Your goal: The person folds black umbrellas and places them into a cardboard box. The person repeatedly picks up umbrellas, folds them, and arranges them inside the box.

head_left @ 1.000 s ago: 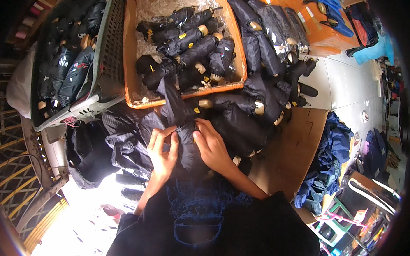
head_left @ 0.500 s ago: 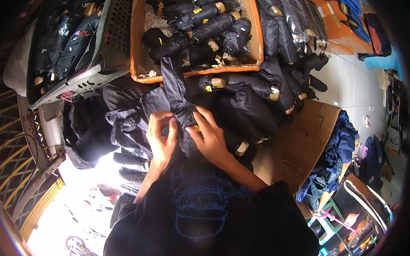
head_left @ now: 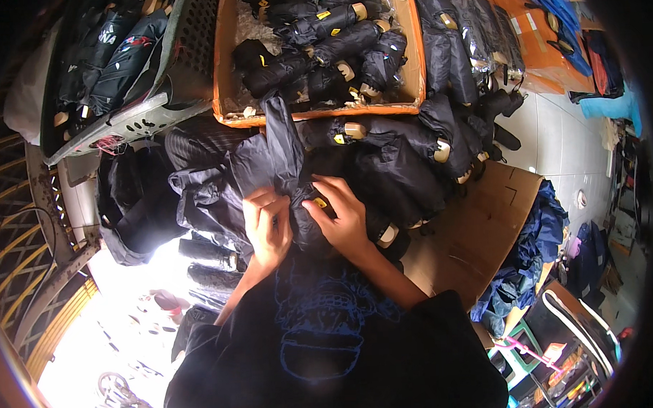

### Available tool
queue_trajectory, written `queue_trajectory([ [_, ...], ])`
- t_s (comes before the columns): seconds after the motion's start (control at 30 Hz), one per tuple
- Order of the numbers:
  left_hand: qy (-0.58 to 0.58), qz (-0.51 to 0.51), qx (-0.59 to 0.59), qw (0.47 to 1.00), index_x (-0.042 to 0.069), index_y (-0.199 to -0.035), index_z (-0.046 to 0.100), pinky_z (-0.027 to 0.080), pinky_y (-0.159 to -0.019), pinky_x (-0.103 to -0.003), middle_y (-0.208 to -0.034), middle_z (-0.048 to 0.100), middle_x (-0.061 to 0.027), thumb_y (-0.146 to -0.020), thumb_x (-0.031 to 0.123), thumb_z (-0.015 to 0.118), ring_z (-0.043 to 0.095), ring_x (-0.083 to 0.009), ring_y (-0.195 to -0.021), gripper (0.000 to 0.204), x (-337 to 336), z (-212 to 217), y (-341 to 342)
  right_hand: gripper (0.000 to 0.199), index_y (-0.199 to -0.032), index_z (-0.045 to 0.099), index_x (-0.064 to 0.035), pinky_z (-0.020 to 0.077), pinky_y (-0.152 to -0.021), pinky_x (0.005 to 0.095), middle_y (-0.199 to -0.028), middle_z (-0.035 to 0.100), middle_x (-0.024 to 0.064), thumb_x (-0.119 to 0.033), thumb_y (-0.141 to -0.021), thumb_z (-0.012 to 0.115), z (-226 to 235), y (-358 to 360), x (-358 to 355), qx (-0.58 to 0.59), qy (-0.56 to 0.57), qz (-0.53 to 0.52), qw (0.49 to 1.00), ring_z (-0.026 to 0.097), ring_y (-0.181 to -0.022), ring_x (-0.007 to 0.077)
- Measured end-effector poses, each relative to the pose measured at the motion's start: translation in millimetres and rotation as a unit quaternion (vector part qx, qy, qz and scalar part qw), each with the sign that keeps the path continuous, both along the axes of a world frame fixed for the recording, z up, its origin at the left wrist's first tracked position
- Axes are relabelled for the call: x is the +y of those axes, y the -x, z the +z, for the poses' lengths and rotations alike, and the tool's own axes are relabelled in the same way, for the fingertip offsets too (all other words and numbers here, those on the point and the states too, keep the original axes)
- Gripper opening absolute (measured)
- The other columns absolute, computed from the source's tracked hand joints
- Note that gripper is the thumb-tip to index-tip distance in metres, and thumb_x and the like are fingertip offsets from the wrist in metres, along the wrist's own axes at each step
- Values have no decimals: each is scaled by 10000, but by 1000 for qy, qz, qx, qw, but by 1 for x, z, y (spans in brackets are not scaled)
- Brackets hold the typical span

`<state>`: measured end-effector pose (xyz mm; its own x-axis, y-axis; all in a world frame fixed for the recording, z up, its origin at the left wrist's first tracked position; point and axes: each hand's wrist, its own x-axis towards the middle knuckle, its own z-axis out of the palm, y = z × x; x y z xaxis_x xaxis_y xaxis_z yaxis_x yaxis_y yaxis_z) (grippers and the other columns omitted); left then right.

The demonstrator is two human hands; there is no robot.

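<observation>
In front of my chest, a black folding umbrella [head_left: 285,144] lies with its loose fabric pointing away from me, and a small yellow tag shows beside my right thumb. My left hand [head_left: 267,224] is closed, its fingers curled in and pinching the fabric near the middle. On the other side, my right hand [head_left: 341,214] grips the same fabric between thumb and fingers. The umbrella's handle cannot be made out. More black umbrellas [head_left: 397,158] with pale wooden-looking handles are heaped just beyond and to the right.
An orange-edged carton [head_left: 316,116] full of wrapped black umbrellas stands ahead. At the far left is a grey plastic crate [head_left: 133,126] with more umbrellas. A brown cardboard flap [head_left: 478,227] lies to the right, beside crumpled blue fabric [head_left: 533,251]. Black bags [head_left: 136,210] sit at left.
My left fingers have curled tighter and moved right, onto the fabric by my right hand. My right hand has shifted slightly right and down, still on the umbrella.
</observation>
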<state>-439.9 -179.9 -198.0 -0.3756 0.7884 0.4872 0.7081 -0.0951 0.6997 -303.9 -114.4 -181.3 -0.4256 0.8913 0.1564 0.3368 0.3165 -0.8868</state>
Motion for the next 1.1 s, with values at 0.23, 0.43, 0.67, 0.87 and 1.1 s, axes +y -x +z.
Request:
queue_trajectory([
  [0.23, 27, 60, -555, 829, 46, -1023, 516, 383, -812, -275, -950, 539, -58, -905, 318, 547, 489, -144, -860, 298, -5, -27, 16, 345, -1007, 649, 19, 528, -782, 321, -1040, 657, 153, -108, -719, 791, 0, 0, 0, 43, 31, 32, 998, 659, -927, 276],
  [0.43, 120, -17, -719, 684, -19, -1234, 449, 500, -882, -360, -1057, 630, -161, -823, 250, 712, 632, -239, -953, 557, 19, 6, 12, 302, -1059, 617, 17, 528, -747, 264, -1098, 614, 142, -5, -772, 710, 13, 1, 1, 105, 142, 57, 983, 656, -931, 197],
  [0.67, 110, 48, -733, 669, -23, -1226, 467, 506, -869, -362, -1041, 640, -145, -782, 169, 739, 628, -234, -950, 555, 2, 2, -6, 445, -1197, 440, -22, 501, -778, 273, -1159, 498, 98, -39, -826, 684, -8, -1, -5, 168, 405, 73, 896, 566, -1004, 134],
  [0.87, 148, -21, -712, 686, -20, -1160, 541, 482, -871, -334, -1068, 627, -111, -788, 199, 722, 616, -198, -946, 468, -5, 14, -14, 535, -1303, 379, -17, 420, -949, 317, -1170, 518, 86, -110, -858, 661, -9, -5, -4, 167, 522, 116, 829, 518, -1082, 165],
  [1.1, 247, -26, -330, 911, -27, -1186, 531, 428, -898, -321, -1108, 584, -93, -860, 341, 609, 558, -183, -982, 498, -9, 11, -10, 383, -1237, 497, -7, 413, -912, 287, -1112, 585, 57, -248, -942, 529, -1, -6, -8, 156, 561, 48, 812, 530, -1033, 126],
])
